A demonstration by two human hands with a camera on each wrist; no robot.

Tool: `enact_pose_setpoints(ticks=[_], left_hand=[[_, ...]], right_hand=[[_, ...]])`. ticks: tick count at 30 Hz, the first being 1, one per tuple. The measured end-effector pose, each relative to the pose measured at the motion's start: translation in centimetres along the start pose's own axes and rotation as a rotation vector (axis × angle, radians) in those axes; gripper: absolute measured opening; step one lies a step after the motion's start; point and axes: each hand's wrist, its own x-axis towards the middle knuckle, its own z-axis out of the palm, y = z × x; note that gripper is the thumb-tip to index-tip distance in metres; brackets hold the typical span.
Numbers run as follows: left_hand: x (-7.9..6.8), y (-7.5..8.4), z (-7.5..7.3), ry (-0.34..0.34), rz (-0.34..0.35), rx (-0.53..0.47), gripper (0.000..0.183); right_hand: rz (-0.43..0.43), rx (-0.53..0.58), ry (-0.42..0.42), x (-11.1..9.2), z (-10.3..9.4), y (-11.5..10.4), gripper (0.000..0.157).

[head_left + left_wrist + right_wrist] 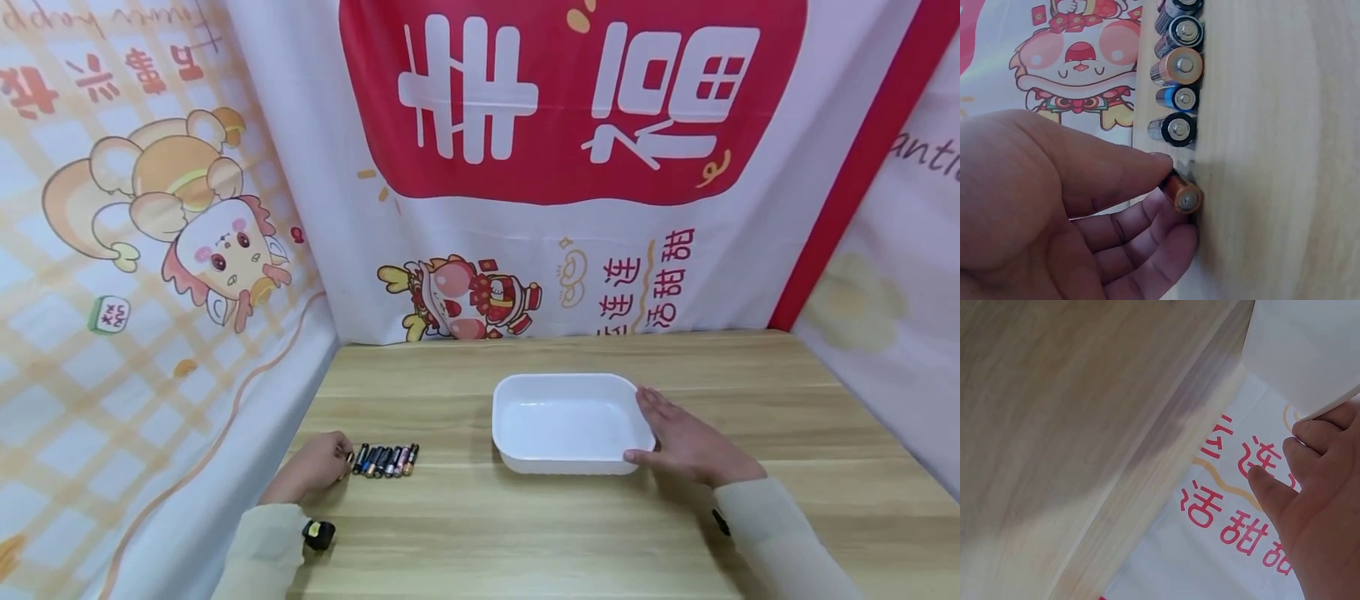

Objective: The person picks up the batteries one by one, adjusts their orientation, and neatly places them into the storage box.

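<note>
At the left of the table, my left hand (325, 461) pinches a battery (1183, 194) with a copper-coloured end between thumb and fingers. It is tilted, close to the tabletop. Right beside it, a row of several batteries (385, 461) lies side by side; their ends are black, blue and copper in the left wrist view. A white rectangular dish (573, 467) stands near the table's middle with nothing inside. My right hand (686, 442) rests against the dish's right end, thumb at the front corner and fingers extended along the rim towards the back.
The wood-grain table (465, 542) meets a printed cloth (570, 225) hanging along its back edge. More printed cloth (225, 367) hangs at the left side, close to the left hand. Pale cloth (877, 317) borders the right side.
</note>
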Motion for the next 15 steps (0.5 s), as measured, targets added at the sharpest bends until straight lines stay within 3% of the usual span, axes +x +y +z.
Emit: enact_pose_setpoints(ticks=[4,11,15], left_hand=[[-0.2,-0.5,0.2,-0.005,-0.005,-0.069,0.018],[-0.7,-1.0,0.2,-0.029,-0.07,-0.482,0.017],[-0.7,-1.2,-0.1,-0.039,-0.085,-0.586,0.019]], right_hand=[[0.002,0.012,0.002,-0.3,0.4,0.1,0.109],[0.02,0.008,0.012,-0.4,0.6,0.0,0.109],[0.024,0.008,0.02,-0.1,0.3,-0.1,0.109]])
